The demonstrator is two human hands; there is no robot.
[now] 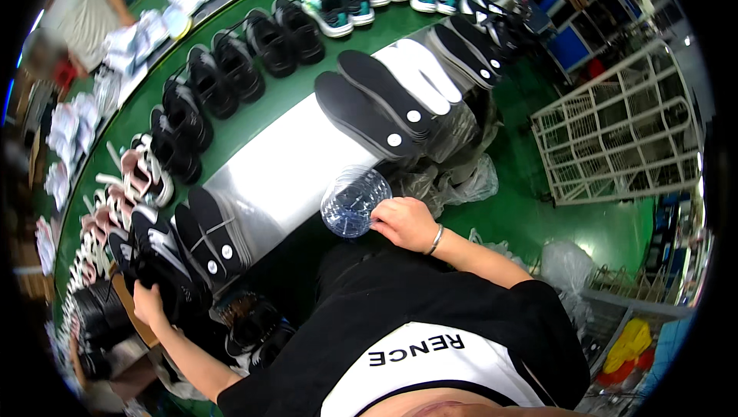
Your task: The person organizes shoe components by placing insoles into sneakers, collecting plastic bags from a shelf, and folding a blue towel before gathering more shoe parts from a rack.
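Observation:
My right hand (406,223) is closed on the rim of a clear round plastic tub (354,203), held at the near edge of the white work surface (269,167). At the lower left my left hand (149,303) grips a black shoe (175,282); some of its fingers are hidden by the shoe. Beside that shoe is a stack of black insoles (211,232) with white round stickers. Farther right on the work surface lie more black insoles (361,113) and white insoles (419,75).
A green conveyor carries rows of black shoes (269,44), pink-and-white shoes (142,171) and green-and-white sneakers (327,9). Clear plastic bags (469,182) hang by the work surface. A wire rack (615,125) stands right. Another person (81,21) is across the conveyor.

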